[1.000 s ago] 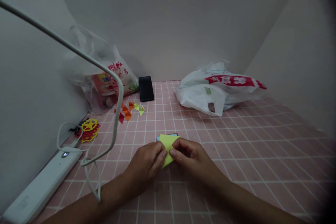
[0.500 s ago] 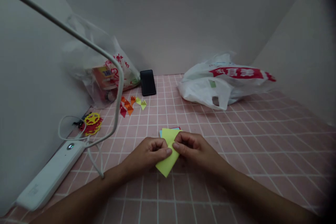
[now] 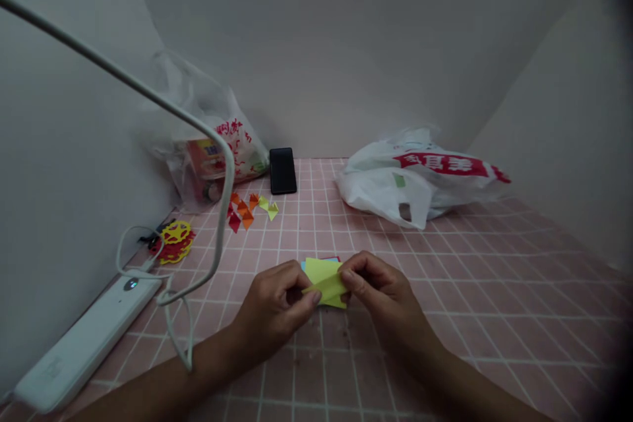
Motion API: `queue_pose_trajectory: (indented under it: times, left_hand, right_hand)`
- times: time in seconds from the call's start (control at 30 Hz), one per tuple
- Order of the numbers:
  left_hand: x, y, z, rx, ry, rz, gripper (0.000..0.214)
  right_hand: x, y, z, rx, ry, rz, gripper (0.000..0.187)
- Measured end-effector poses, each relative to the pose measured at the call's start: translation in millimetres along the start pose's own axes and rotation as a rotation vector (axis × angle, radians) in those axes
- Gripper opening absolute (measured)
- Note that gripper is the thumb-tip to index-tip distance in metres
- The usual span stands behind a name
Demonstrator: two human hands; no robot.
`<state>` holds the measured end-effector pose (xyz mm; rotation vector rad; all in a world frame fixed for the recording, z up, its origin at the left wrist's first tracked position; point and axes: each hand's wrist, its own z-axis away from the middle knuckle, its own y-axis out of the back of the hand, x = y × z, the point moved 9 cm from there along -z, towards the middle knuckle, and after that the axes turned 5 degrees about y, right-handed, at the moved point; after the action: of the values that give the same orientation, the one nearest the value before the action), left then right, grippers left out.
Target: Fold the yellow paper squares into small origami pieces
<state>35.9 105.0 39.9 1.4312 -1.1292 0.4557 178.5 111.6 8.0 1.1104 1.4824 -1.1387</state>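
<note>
Between both hands is a folded piece of yellow paper, held by its two ends. My left hand pinches its left end between thumb and fingers. The right end is gripped by my right hand, thumb in front. Just behind and under it lies a stack of paper sheets, yellow on top, with light blue and red edges peeking out at the back. The fingertips behind the folded paper are partly hidden.
Small folded paper pieces in red, orange and yellow lie near a black phone. Plastic bags rest at the back. Left are yellow and red cutouts, a white power bank-like device and a looping cable.
The yellow paper has been turned and now shows as a narrower strip held across between the hands. Both hands have shifted slightly apart. The whole view has tilted a little upward.
</note>
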Motion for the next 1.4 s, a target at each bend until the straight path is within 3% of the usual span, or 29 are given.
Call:
queue_pose_trajectory:
  times: [0.17, 0.33, 0.43, 0.57, 0.67, 0.77, 0.83, 0.93, 1.0, 1.1, 1.27, 1.4]
  left_hand:
    - [24, 14.7, 9, 0.169, -0.27, -0.053, 0.017]
    - [31, 22.1, 14, 0.219, -0.336, -0.034, 0.016]
    - [25, 19.1, 11, 0.175, -0.284, -0.001, 0.017]
    - [9, 6.3, 2, 0.047, -0.115, 0.019, 0.017]
    - [2, -5.2, 0, -0.066, -0.031, -0.01, 0.013]
    - [1, -15.4, 1, -0.182, 0.0, -0.008, 0.016]
    - [-1, -17.6, 1, -0.214, 0.04, 0.034, 0.02]
    - [-7, -13.9, 1, -0.17, 0.129, 0.124, 0.024]
    - [-10, -12.6, 1, -0.141, 0.173, 0.18, 0.025]
    - [-13, -14.2, 2, -0.126, 0.225, 0.251, 0.026]
    - [-19, -18.4, 5, -0.132, 0.312, 0.363, 0.028]
    - [-26, -31.1, 8, -0.253, 0.377, 0.503, 0.029]
  right_hand:
    - [-5, 0, 3, -0.003, 0.068, -0.009, 0.019]
    - [-14, -1, 4, -0.01, 0.148, -0.004, 0.015]
    - [-15, 1, 4, 0.019, 0.152, 0.066, 0.016]
    - [-13, 4, 4, 0.024, 0.134, 0.276, 0.018]
    - [-16, -4, 5, -0.062, 0.187, 0.462, 0.017]
    - [-15, -17, 7, -0.182, 0.213, 0.508, 0.017]
    - [-9, -19, 7, -0.211, 0.164, 0.454, 0.017]
    - [5, -18, 5, -0.173, 0.01, 0.205, 0.016]
    - [17, -21, 4, -0.171, -0.105, 0.009, 0.023]
    - [26, -28, 6, -0.198, -0.203, -0.112, 0.034]
    - [21, -26, 8, -0.165, -0.2, -0.072, 0.032]
    - [15, -23, 7, -0.132, -0.18, -0.107, 0.033]
